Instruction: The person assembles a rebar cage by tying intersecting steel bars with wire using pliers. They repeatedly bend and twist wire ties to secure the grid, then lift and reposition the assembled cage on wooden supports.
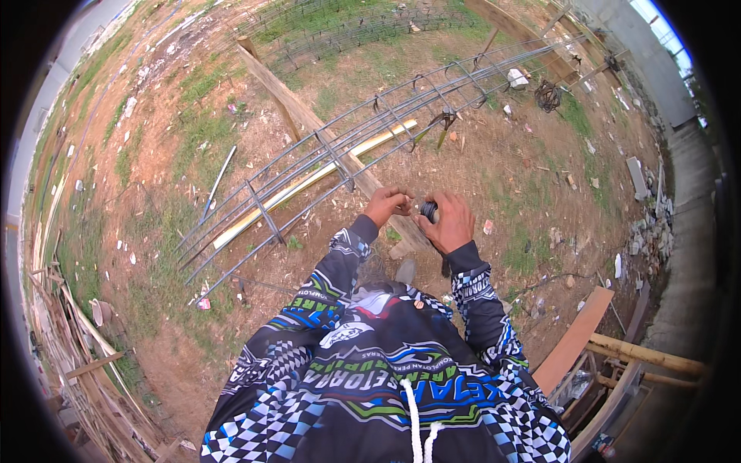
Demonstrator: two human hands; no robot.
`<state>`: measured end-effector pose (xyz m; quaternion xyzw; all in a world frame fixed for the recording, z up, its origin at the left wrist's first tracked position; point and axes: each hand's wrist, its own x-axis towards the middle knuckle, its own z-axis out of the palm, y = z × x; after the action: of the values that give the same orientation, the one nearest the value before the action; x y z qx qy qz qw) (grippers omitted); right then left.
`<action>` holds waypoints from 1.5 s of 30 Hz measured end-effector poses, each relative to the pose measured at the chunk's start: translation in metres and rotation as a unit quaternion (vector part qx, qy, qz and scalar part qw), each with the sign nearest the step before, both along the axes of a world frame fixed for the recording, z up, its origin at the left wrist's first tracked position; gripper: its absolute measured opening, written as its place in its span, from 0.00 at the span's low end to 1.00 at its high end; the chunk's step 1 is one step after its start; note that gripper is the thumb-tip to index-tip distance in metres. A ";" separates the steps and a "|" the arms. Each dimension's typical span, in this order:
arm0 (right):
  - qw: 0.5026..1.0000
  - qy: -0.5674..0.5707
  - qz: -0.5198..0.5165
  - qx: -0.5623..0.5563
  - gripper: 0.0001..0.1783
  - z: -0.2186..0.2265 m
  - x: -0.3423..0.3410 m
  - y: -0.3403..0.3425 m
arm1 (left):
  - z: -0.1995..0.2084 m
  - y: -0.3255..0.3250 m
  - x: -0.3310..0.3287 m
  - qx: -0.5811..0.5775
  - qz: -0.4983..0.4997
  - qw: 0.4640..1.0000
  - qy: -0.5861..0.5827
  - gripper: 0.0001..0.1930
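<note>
My right hand (449, 222) is closed around a small dark coil (429, 211) that looks like tie wire. Just left of it, my left hand (390, 205) has its fingers curled together in a pinch; whatever they hold is too small to make out. Both hands are above the near end of a wooden beam (287, 99). Across that beam, beyond my hands, lies a long cage of steel rebar (265, 210) with square stirrups. Pincers with green handles (445, 123) hang on the cage's near bar, to the right of the beam.
A pale yellow strip (316, 182) runs beneath the cage. On the ground at left lies a thin white and blue rod (219, 184). A wire bundle (548, 96) sits at far right. Scrap wood (93, 386) is piled lower left; a brown board (575, 339) leans lower right.
</note>
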<state>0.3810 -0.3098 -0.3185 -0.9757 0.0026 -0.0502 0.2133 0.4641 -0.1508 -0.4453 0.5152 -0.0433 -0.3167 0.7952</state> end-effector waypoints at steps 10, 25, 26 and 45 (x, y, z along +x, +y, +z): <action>1.000 0.009 0.020 -0.020 0.20 0.004 0.002 0.001 | 0.052 0.014 0.025 0.110 -0.036 0.987 -0.115 0.12; 0.997 -0.043 -0.005 -0.064 0.26 0.016 -0.002 0.010 | 0.309 0.340 0.041 -0.332 0.651 0.557 -0.394 0.11; 0.984 -0.122 0.001 -0.132 0.30 0.016 -0.003 0.012 | 0.319 0.334 0.035 -0.240 0.651 0.577 -0.430 0.10; 0.833 -0.010 0.179 0.523 0.20 0.042 0.127 0.250 | 0.132 0.192 -0.138 0.313 0.161 0.757 -0.551 0.17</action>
<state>0.5078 -0.0601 -0.2770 -0.7010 -0.1486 -0.0119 0.6974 0.3265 0.0408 -0.3137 0.8200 -0.2894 0.1587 0.4677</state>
